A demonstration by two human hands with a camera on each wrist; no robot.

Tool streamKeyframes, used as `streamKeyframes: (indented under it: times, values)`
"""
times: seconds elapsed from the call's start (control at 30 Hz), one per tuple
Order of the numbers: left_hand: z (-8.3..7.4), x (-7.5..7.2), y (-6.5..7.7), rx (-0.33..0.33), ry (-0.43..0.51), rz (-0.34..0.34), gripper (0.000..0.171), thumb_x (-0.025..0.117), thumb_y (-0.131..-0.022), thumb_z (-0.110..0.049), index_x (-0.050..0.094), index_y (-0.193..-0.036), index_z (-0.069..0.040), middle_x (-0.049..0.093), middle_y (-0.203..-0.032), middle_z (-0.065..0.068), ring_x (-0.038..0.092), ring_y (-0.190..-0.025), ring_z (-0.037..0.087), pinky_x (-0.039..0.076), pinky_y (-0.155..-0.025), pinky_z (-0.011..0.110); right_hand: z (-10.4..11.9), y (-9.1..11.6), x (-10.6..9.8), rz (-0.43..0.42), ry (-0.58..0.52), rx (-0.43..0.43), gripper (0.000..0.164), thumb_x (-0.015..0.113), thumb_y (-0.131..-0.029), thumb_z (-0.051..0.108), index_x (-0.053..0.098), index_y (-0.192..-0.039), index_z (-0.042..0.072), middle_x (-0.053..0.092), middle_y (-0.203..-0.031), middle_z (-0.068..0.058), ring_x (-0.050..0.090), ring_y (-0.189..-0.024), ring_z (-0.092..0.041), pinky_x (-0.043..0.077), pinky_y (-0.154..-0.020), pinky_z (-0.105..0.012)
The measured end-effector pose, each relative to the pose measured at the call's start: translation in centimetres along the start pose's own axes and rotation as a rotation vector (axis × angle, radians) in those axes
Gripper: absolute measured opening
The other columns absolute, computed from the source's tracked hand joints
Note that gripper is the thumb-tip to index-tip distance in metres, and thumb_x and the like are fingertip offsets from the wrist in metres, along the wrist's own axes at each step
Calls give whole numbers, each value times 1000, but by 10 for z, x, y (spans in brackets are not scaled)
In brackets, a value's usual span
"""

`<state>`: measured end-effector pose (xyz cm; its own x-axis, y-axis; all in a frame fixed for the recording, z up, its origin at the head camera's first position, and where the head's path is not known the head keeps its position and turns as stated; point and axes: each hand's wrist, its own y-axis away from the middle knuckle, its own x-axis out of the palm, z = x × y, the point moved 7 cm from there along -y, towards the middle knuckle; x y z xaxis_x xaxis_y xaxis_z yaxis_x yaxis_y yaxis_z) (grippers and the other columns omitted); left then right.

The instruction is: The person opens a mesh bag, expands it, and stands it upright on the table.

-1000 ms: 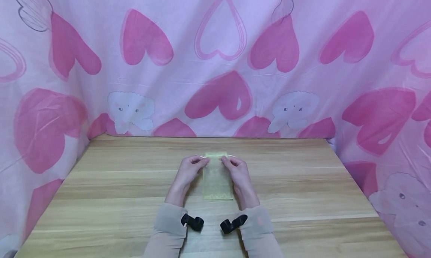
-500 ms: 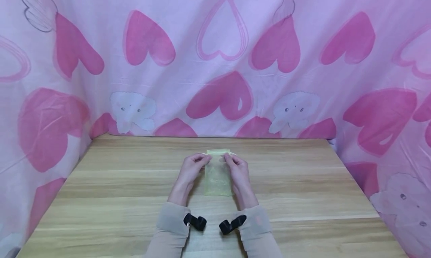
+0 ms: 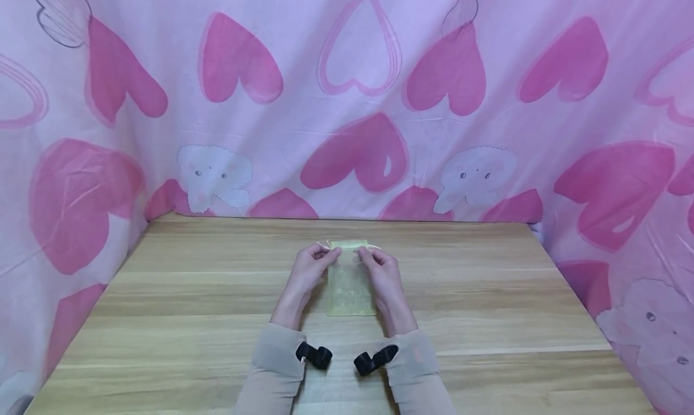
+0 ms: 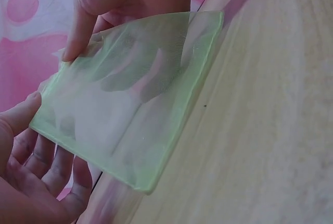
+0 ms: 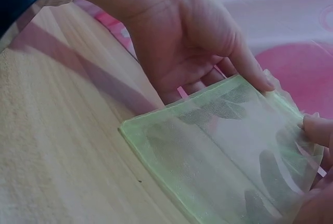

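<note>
A sheer pale-green organza drawstring pouch (image 3: 350,285) is held up between both hands, mouth end away from the body. My left hand (image 3: 307,276) pinches its upper left edge between thumb and fingers. At the opposite upper corner my right hand (image 3: 384,279) pinches in the same way. Light drawstring loops (image 3: 375,247) stick out on either side of the mouth. Through the thin mesh, fingers behind the pouch show in the left wrist view, where the green hem (image 4: 179,125) is plain. The pouch (image 5: 208,146) looks flat, with nothing visible inside it.
The hands are over a wood-grain table (image 3: 190,318). A pink curtain printed with hearts (image 3: 352,156) closes off the back and both sides. Small black wrist cameras (image 3: 314,356) sit at the sleeve cuffs.
The pouch and both hands have shifted slightly away from the body since a second ago, and the pouch's lower edge has risen a little in view. Both hands keep their pinch.
</note>
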<state>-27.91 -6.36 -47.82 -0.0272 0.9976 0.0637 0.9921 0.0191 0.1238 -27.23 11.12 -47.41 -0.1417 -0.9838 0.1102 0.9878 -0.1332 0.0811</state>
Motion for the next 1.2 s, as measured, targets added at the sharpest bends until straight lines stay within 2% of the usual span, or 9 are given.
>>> streamKeyframes:
  times: [0.3, 0.43, 0.67, 0.77, 0.83, 0.9, 1.03, 1.13, 1.2]
  values:
    - [1, 0, 0, 10, 35, 15, 16, 75, -87, -19, 67, -89, -6, 64, -84, 0, 57, -77, 13, 47, -69, 30, -2, -1, -2, -20, -33, 16, 22, 70, -93, 23, 73, -91, 1, 57, -80, 4, 48, -75, -10, 39, -62, -23]
    - [4, -2, 0, 2, 39, -6, 18, 76, -87, -21, 68, -90, -5, 64, -86, 0, 56, -79, 14, 47, -70, 31, -4, -1, -2, -21, -57, 30, 19, 70, -92, 22, 74, -90, 3, 58, -81, 4, 49, -75, -11, 41, -63, -23]
    - [6, -1, -2, 6, 123, -68, 15, 76, -86, -19, 69, -86, -6, 62, -86, -1, 54, -84, 14, 45, -76, 26, -2, 0, 1, 6, -61, 50, 27, 67, -95, 26, 72, -95, -1, 56, -88, 2, 48, -81, -13, 41, -69, -26]
    - [5, -1, -3, 18, 171, -64, 12, 76, -87, -16, 69, -84, -7, 63, -84, -1, 55, -81, 13, 46, -72, 24, 3, 2, 0, 19, -49, 37, 31, 66, -95, 25, 71, -99, -5, 57, -89, 2, 47, -82, -13, 40, -72, -28]
    - [5, 0, -2, 14, 196, -29, 11, 74, -88, -15, 68, -91, -6, 64, -87, 2, 57, -79, 14, 48, -72, 25, 4, 1, -2, 23, -51, 24, 33, 66, -95, 24, 69, -102, -8, 59, -91, 2, 48, -84, -13, 40, -75, -29]
    - [5, 0, -2, 5, 229, 17, 16, 71, -90, -11, 65, -104, -4, 65, -92, 5, 59, -79, 16, 50, -73, 27, 4, 0, -5, 24, -54, 20, 35, 66, -95, 24, 68, -104, -10, 59, -92, 1, 49, -86, -14, 41, -76, -29]
    - [3, -3, -1, -7, 290, 86, 48, 66, -92, -4, 45, -135, -3, 61, -106, 11, 61, -88, 20, 52, -81, 35, 1, -2, -8, 29, -71, 26, 35, 66, -95, 25, 67, -102, -9, 60, -92, -1, 52, -86, -15, 44, -75, -28]
    - [-2, -5, 0, 22, 276, 114, 64, 68, -90, -3, 34, -145, -7, 55, -118, 13, 60, -99, 23, 52, -85, 38, 2, -2, -6, 48, -72, 16, 32, 67, -94, 25, 69, -98, -6, 63, -91, -1, 53, -84, -15, 44, -72, -27]
    - [-7, -5, 1, 49, 244, 131, 70, 70, -89, -5, 33, -147, -13, 51, -126, 14, 58, -105, 25, 51, -87, 39, 3, -2, -3, 64, -71, 4, 31, 67, -95, 25, 69, -96, -6, 64, -89, -2, 54, -83, -16, 45, -71, -27]
